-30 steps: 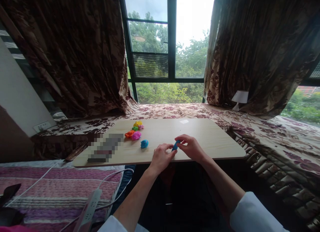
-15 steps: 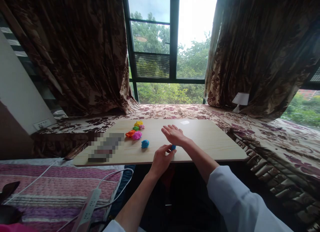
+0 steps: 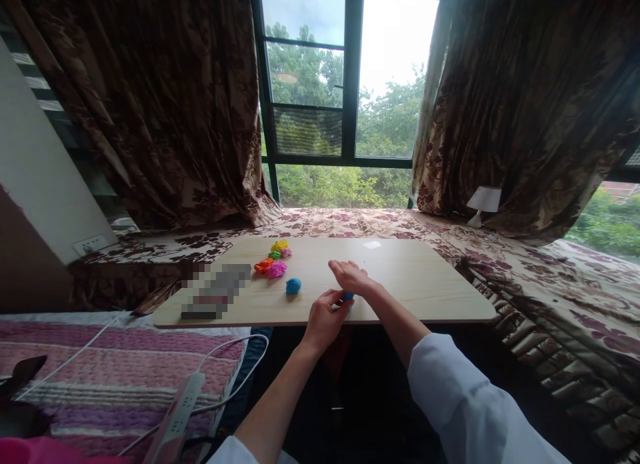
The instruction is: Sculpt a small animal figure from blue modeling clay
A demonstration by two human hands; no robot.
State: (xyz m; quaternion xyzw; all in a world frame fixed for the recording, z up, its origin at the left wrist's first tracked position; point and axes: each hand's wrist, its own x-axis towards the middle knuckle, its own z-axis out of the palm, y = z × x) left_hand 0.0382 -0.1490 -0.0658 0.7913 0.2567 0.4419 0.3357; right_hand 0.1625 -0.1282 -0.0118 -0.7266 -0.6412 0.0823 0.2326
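Near the front edge of the table, my left hand (image 3: 327, 312) pinches a small blue lump of modelling clay (image 3: 349, 295), mostly hidden between my hands. Just above it is my right hand (image 3: 350, 277), fingers stretched out flat and its heel over the lump; whether it presses on the clay I cannot make out. Left of my hands lies another blue clay ball (image 3: 293, 286). Farther left are lumps of magenta clay (image 3: 277, 269), orange clay (image 3: 263, 266), green clay (image 3: 275, 255), yellow clay (image 3: 280, 245) and a small pale pink clay (image 3: 287, 253).
The pale wooden table (image 3: 410, 277) stands against a cloth-covered window ledge (image 3: 345, 221). A blurred-out dark object (image 3: 215, 292) lies on its left end. A power strip (image 3: 183, 404) with a white cable is at lower left. A small lamp (image 3: 484, 201) stands on the right ledge.
My right hand has tilted and come slightly lower and closer over the blue lump. My left hand keeps its pinch. The whole view has shifted slightly.
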